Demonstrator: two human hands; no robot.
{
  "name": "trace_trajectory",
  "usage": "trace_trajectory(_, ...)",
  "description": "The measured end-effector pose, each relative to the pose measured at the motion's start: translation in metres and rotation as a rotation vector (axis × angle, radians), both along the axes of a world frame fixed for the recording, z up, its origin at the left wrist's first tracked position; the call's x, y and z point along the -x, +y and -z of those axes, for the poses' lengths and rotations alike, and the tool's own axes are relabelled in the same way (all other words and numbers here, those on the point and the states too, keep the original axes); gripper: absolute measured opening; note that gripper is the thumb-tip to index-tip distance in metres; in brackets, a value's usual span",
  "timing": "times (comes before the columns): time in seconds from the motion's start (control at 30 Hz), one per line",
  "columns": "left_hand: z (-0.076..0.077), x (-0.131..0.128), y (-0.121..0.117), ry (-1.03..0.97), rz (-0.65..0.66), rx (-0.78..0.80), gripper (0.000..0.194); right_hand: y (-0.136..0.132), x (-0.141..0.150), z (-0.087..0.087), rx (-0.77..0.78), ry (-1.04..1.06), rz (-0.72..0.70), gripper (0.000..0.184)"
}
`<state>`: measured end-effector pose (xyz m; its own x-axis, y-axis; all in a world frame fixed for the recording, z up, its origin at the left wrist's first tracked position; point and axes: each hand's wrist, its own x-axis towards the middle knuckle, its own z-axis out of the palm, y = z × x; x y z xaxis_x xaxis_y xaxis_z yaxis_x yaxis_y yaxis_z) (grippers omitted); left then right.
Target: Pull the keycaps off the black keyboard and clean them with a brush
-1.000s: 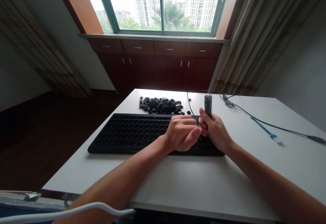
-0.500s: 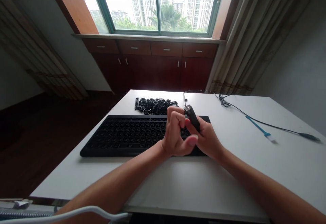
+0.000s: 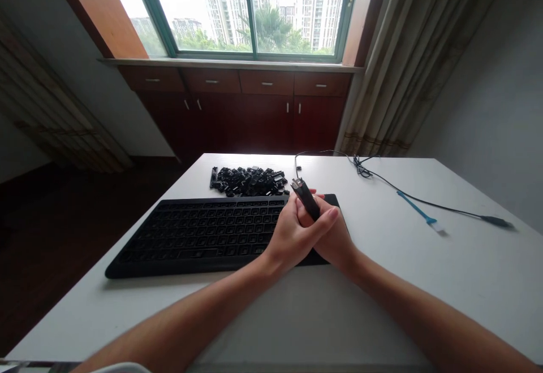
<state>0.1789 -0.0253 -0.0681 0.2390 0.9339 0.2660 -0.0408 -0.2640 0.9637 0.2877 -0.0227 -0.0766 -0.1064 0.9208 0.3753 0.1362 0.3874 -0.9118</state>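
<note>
My right hand (image 3: pixel 335 240) is closed round a black handheld tool (image 3: pixel 309 200) with a metallic-looking tip, tilted up and to the left. My left hand (image 3: pixel 288 237) is wrapped against the right hand and the tool, its thumb lying across them. Most fingers of both hands are hidden where they clasp. Beneath and to the left lies a black keyboard (image 3: pixel 186 231) with its keycaps off, its right part covered by my hands. A pile of loose black keycaps (image 3: pixel 250 181) sits just behind the keyboard.
A thin black cable (image 3: pixel 432 202) runs from behind the keyboard through a coil to a plug (image 3: pixel 496 221) at the right. Beside it lies a blue brush (image 3: pixel 418 208) with a pale end. One small black piece (image 3: pixel 299 168) rests near the white table's (image 3: pixel 382 237) far edge.
My left hand has gone from curled fingers beside the tool to clasping it and my right hand. The view has shifted, so the table things appear further left.
</note>
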Motion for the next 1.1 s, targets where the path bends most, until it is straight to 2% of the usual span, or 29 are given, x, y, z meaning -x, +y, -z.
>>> trace_trajectory(0.13, 0.0, -0.001, 0.001, 0.065, 0.055, -0.02, 0.038, -0.001, -0.003, 0.002, -0.025, 0.01, 0.055, 0.023)
trace_trajectory(0.3, 0.003, -0.002, 0.0, 0.101, 0.092, -0.043, 0.04, -0.002, -0.006, 0.004, -0.062, -0.062, 0.117, 0.014)
trace_trajectory(0.43, 0.005, -0.002, 0.0, 0.086, 0.087, -0.026, 0.041, -0.001, -0.001, -0.001, -0.034, -0.065, 0.124, 0.017)
trace_trajectory(0.57, 0.001, 0.001, 0.005, 0.09, 0.09, -0.031, 0.042, 0.001, 0.0, -0.008, 0.012, 0.059, 0.12, 0.029)
trace_trajectory(0.7, -0.006, 0.011, 0.013, 0.125, 0.104, -0.021, 0.049, 0.004, -0.011, -0.013, 0.093, 0.317, 0.149, 0.04)
trace_trajectory(0.77, -0.01, 0.018, 0.016, 0.268, 0.117, -0.117, 0.047, 0.008, -0.019, -0.015, 0.144, 0.428, 0.186, 0.045)
trace_trajectory(0.87, -0.012, 0.027, 0.02, 0.592, 0.161, -0.402, 0.04, 0.015, -0.029, -0.016, 0.183, 0.547, 0.261, 0.05)
trace_trajectory(0.93, -0.01, 0.031, 0.024, 0.723, 0.186, -0.555, 0.029, 0.018, -0.032, -0.014, 0.192, 0.581, 0.291, 0.05)
trace_trajectory(1.1, -0.007, 0.031, 0.029, 0.742, 0.247, -0.649, 0.019, 0.018, -0.032, -0.01, 0.219, 0.58, 0.279, 0.049)
